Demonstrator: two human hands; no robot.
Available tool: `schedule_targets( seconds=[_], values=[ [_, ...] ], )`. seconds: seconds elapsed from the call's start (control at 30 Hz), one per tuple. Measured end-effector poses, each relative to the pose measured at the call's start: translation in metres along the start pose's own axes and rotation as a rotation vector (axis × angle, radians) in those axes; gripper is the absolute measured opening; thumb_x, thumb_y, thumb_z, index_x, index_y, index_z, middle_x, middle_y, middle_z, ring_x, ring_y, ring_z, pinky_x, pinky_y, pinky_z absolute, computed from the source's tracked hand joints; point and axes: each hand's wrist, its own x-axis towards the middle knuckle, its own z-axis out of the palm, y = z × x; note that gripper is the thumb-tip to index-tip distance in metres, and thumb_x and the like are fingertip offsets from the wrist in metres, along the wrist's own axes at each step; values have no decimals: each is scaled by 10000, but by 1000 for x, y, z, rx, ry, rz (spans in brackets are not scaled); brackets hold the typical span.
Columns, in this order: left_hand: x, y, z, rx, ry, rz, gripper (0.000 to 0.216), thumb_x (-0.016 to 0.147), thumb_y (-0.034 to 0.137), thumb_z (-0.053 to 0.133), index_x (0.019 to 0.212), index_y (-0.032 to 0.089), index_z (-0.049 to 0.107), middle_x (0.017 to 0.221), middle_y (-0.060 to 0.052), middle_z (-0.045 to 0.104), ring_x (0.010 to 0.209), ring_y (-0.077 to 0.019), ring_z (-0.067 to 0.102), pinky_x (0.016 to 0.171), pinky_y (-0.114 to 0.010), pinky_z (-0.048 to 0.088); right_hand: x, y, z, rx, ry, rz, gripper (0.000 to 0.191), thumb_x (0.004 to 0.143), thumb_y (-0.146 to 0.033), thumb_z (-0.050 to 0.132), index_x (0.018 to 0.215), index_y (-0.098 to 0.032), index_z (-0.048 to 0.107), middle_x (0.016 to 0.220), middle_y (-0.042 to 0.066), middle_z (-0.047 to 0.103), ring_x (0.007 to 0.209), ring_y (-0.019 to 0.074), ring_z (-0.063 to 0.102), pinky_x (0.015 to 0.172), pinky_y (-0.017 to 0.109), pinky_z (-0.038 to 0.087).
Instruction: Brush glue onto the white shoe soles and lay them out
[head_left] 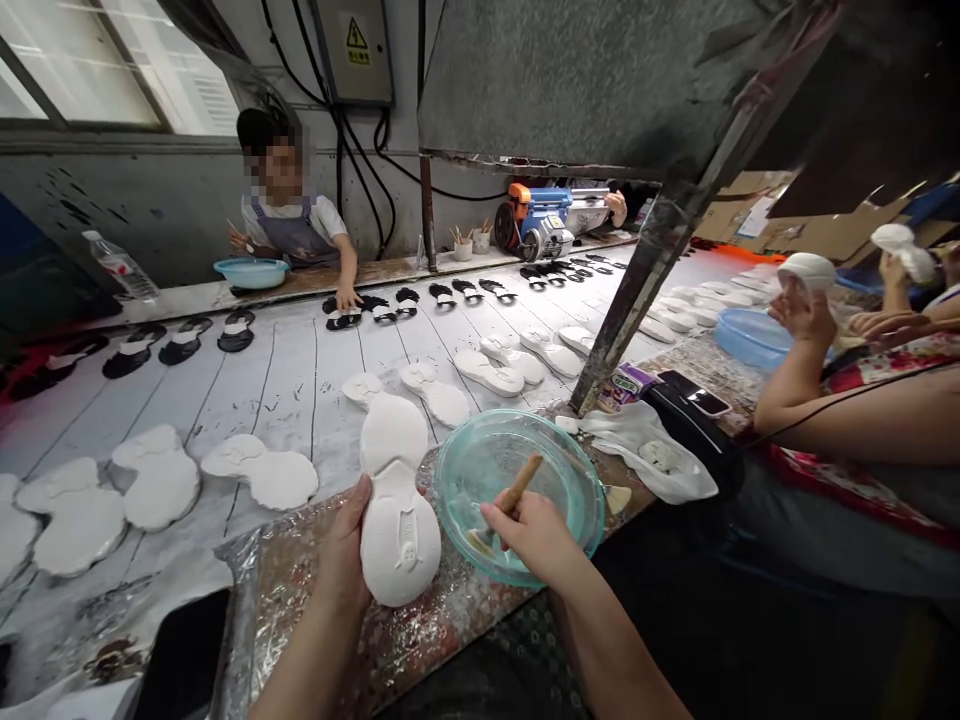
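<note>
The left hand (pixel 351 545) grips one white sole (pixel 400 545). The right hand (pixel 536 532) pinches one brush (pixel 521 480) over the blue bowl (pixel 581 480)

We cannot see most fingers of the left hand (pixel 346 550) behind the held white piece (pixel 401 545), and the right hand (pixel 532 528) covers the middle of the brush (pixel 523 482). The view's left edge cuts off a further white piece (pixel 13 530), its bottom edge a black phone (pixel 184 655); we cannot read the small print on the warning label (pixel 358 42).
</note>
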Motion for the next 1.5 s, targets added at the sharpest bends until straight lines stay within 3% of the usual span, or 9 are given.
schedule_targets(
  seconds=[0.23,0.33,0.47,0.77,0.93,1.07,1.2,1.37,1.5],
  values=[
    [-10,8,17,35,35,24,480,918,450,435,1178,106,645,809,-117,743,750,-274,716,711,-386,584,-49,-24,8,270,42,-312,162,841,-317,559,880,-174,626,761,20,647,701,150,605,639,259,498],
    [-15,12,16,65,-24,13,511,883,514,468,1132,114,669,841,-122,742,781,-291,710,704,-396,584,-62,-37,10,257,105,-617,143,783,-142,588,899,-197,652,736,-3,650,724,146,576,692,279,495],
    [-22,16,14,68,-131,-25,523,850,548,511,1053,104,696,860,-137,738,709,-281,699,651,-388,584,-58,-48,9,188,60,-791,208,731,-83,576,889,-197,649,662,-33,654,614,125,567,739,328,484],
    [-37,23,26,136,-81,-34,435,915,428,446,1029,88,692,767,-140,741,580,-249,693,529,-341,575,-35,-49,-4,169,245,-574,163,742,-85,612,809,-213,685,728,16,641,770,173,533,673,284,483],
    [-38,31,26,125,-57,-18,521,946,462,333,1007,98,701,784,-143,746,630,-248,707,574,-348,586,-48,-55,-1,223,149,-654,164,740,-103,620,843,-207,693,653,-4,607,712,161,509,686,296,475],
    [-38,31,30,99,-7,111,522,944,471,326,1003,116,704,733,-129,740,636,-239,710,594,-338,586,-52,-56,5,236,224,-591,144,735,-94,595,780,-202,680,657,1,609,660,151,528,597,269,466],
    [-36,31,31,118,19,173,543,933,501,333,1010,111,703,792,-158,746,673,-243,715,577,-328,580,-58,-61,8,270,179,-710,143,741,-97,603,829,-183,678,640,11,622,610,149,551,566,270,480],
    [-32,27,30,88,-7,443,507,904,535,419,1033,135,702,824,-110,747,710,-231,706,614,-324,574,-63,-63,16,210,290,-719,154,776,-77,576,863,-177,654,640,-2,618,559,115,572,543,225,473],
    [-32,18,28,131,-8,621,541,866,608,457,1025,154,703,824,-72,735,740,-209,686,670,-316,560,-65,-62,27,146,272,-932,153,832,-112,575,974,-146,622,637,21,639,525,127,542,522,240,472]
  ],
)
